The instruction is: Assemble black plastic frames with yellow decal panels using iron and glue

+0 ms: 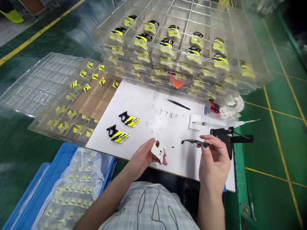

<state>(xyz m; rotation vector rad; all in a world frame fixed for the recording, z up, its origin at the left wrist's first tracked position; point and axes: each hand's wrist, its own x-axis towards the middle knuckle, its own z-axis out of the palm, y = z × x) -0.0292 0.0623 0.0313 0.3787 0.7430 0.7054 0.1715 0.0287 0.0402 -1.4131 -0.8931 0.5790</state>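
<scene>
My left hand (146, 155) grips a small white plastic piece (158, 151) with cut-outs, over the front edge of the white board (153, 102). In my right hand (214, 159), between thumb and fingers, is a thin curved black plastic part (193, 141), held above the board's right side. The two pieces are apart. Two black parts with yellow and blue patterned panels, one nearer (118, 134) and one farther (130, 119), lie on the board to the left. Black tweezers (178, 103) rest farther back.
Stacked clear compartment trays (172, 48) with several yellow-black parts stand behind the board. Another tray (67, 118) lies left, above a blue bin (64, 156) of wrapped parts. At right are a syringe (208, 123), a white block (195, 122) and a black clamp-like tool (227, 139).
</scene>
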